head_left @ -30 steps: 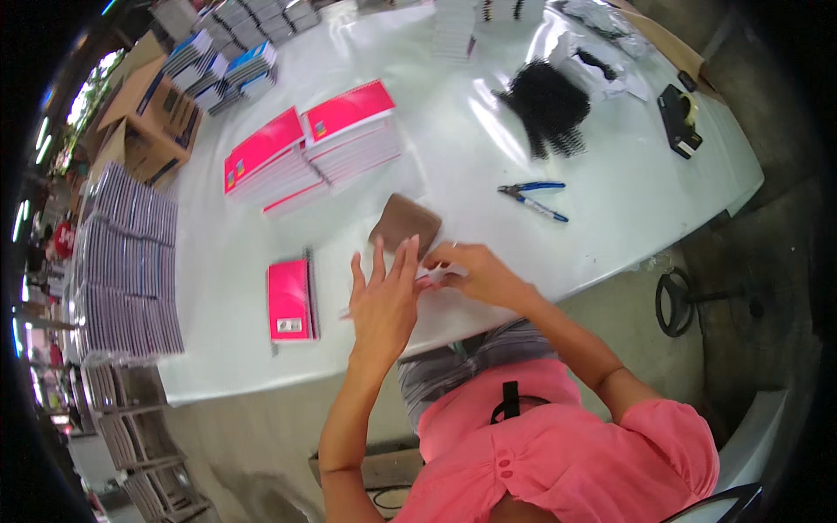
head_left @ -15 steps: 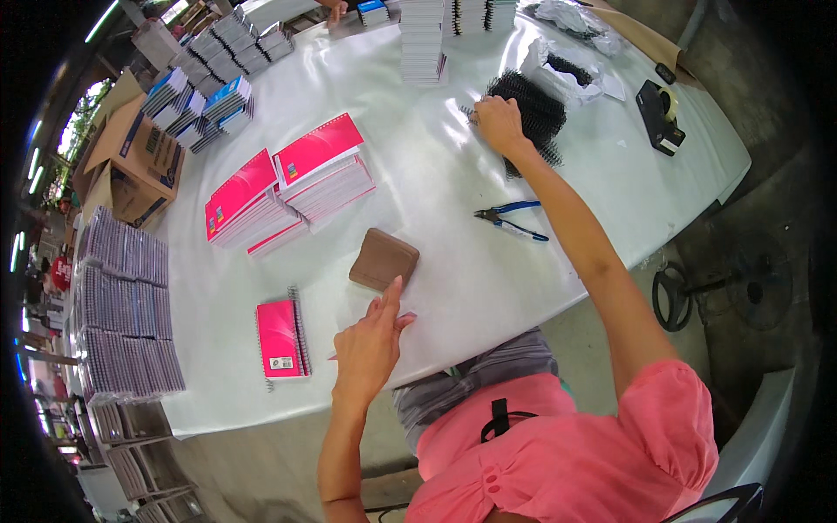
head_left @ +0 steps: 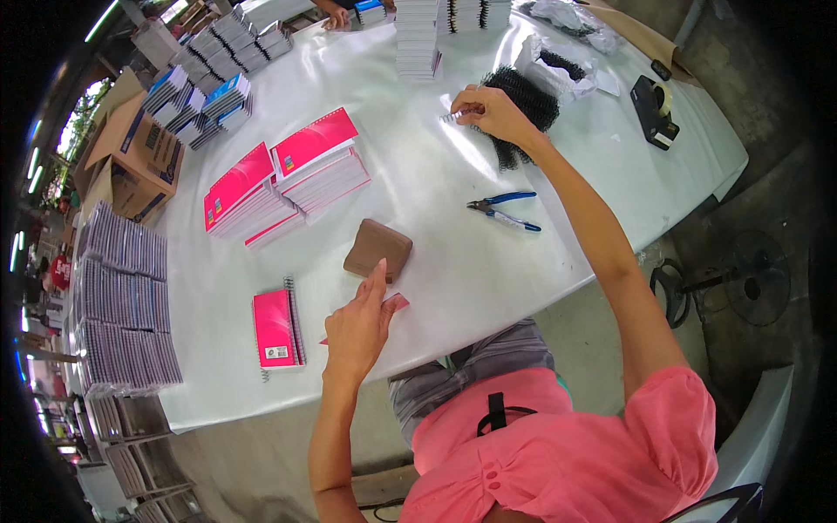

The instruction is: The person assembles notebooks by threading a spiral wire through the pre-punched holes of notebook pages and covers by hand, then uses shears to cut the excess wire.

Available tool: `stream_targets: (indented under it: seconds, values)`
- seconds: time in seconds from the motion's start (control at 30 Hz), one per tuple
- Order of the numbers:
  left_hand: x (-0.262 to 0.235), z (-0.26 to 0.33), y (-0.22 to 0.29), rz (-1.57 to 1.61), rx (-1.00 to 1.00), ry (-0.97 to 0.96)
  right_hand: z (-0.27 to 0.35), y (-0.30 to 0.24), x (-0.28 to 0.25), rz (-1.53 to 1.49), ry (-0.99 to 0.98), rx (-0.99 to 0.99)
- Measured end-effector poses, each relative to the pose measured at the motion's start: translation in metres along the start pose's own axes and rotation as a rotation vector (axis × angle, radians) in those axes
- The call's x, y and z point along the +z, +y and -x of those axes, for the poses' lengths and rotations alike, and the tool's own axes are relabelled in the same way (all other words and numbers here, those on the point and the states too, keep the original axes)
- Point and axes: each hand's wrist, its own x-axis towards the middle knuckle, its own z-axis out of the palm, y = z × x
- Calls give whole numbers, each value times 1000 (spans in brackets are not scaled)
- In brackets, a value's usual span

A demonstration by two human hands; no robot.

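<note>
My right hand, its fingers closed, pinches a dark spiral binding coil whose end sticks out left of the fingertips. It is beside a heap of black coils. My left hand is low over the near edge of the table, index finger stretched to the brown block. Under that hand, pale paper with pink corners peeks out; the rest is hidden. Blue-handled cutting pliers lie between the hands. Left of my left hand lies a pink spiral notebook, a coil along its right side.
Stacks of pink-covered books stand at mid-table. Wrapped notebooks pile up at the left edge beside a cardboard box. A tape dispenser sits at the right. Another person's hand shows at the far edge.
My right hand has drawn left from the coil heap, with a coil now showing at its fingertips. The left hand stays by the brown block. The whole view has shifted slightly.
</note>
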Motion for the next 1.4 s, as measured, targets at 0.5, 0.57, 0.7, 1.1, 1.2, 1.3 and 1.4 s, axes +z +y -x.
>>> stream_targets:
  seconds: [0.5,0.57,0.7,1.1,1.2,1.3,1.4]
  values:
    - [8,-2,-3,3,51,92,164,-96,53,-335,10,63]
    - [8,-2,-1,5,66,100,185,-94,53,-250,-10,146]
    - [7,0,-2,-4,63,94,177,-120,40,248,-176,164]
    - [1,2,0,12,53,64,104,-122,77,22,-109,270]
    - [-1,-2,0,-33,52,41,118,-147,78,-232,-39,32]
    - [3,-4,-4,-18,54,82,121,-152,85,-157,52,-214]
    - [4,-4,-6,-6,60,81,123,-156,88,-68,50,-294]
